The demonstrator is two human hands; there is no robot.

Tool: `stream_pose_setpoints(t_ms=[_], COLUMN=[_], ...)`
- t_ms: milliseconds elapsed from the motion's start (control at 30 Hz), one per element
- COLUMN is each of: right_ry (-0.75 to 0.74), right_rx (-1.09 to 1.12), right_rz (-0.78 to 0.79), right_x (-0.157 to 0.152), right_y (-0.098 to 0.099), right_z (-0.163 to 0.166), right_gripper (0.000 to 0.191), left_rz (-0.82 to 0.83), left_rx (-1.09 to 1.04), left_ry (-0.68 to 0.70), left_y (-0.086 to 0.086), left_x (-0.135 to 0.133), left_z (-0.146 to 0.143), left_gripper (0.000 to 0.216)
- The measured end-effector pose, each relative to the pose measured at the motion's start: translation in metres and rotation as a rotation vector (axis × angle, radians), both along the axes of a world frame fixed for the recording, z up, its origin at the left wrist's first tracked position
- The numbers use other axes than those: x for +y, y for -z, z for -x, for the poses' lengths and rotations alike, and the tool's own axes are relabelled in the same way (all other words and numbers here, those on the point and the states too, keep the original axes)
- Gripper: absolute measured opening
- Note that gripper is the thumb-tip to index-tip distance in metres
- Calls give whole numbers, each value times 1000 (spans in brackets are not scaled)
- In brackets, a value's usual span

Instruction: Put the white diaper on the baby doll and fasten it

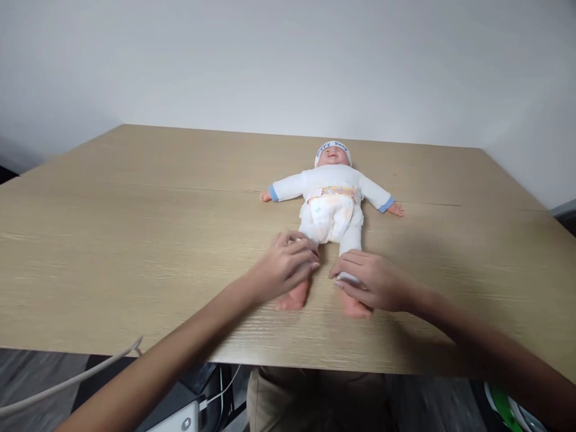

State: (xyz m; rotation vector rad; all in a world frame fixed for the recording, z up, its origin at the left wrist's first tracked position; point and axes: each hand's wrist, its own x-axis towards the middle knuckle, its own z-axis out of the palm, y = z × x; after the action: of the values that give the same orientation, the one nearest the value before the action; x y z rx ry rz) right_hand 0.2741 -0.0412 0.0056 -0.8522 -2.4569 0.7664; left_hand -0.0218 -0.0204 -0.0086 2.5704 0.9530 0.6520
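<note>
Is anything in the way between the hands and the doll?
No, nothing visible stands in the way. The doll lies on the table. The left hand is right at one leg, and the right hand is right at the other.

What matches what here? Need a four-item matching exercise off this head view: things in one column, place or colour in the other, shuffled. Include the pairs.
Things
1. left hand
2. right hand
3. sleeve cuffs
4. diaper

Place or colour
A. blue
B. at the picture-right leg
C. around the hips of the doll
D. at the picture-left leg

Pairs: 1-D, 2-B, 3-A, 4-C
</note>
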Motion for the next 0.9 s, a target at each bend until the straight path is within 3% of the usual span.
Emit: stream_pose_setpoints(t_ms=[167, 400, 600, 900], right_ry=[310, 631, 608, 539], right_rx=[-37, -224, -221, -175], right_rz=[-24, -212, -330, -354], right_x=[13, 23, 17, 12], right_y=[8, 25, 37, 45], right_z=[-9, 21, 27, 28], right_gripper=[15, 18, 25, 32], left_rz=[64, 62, 74, 26], left_rx=[-32, -119, -89, -169], left_ry=[-161, -410, -375, -296], left_y=[11, 16, 15, 15], left_x=[16, 33, 32, 34], left_z=[-4, -33, -36, -31], left_gripper=[28, 38, 41, 16])
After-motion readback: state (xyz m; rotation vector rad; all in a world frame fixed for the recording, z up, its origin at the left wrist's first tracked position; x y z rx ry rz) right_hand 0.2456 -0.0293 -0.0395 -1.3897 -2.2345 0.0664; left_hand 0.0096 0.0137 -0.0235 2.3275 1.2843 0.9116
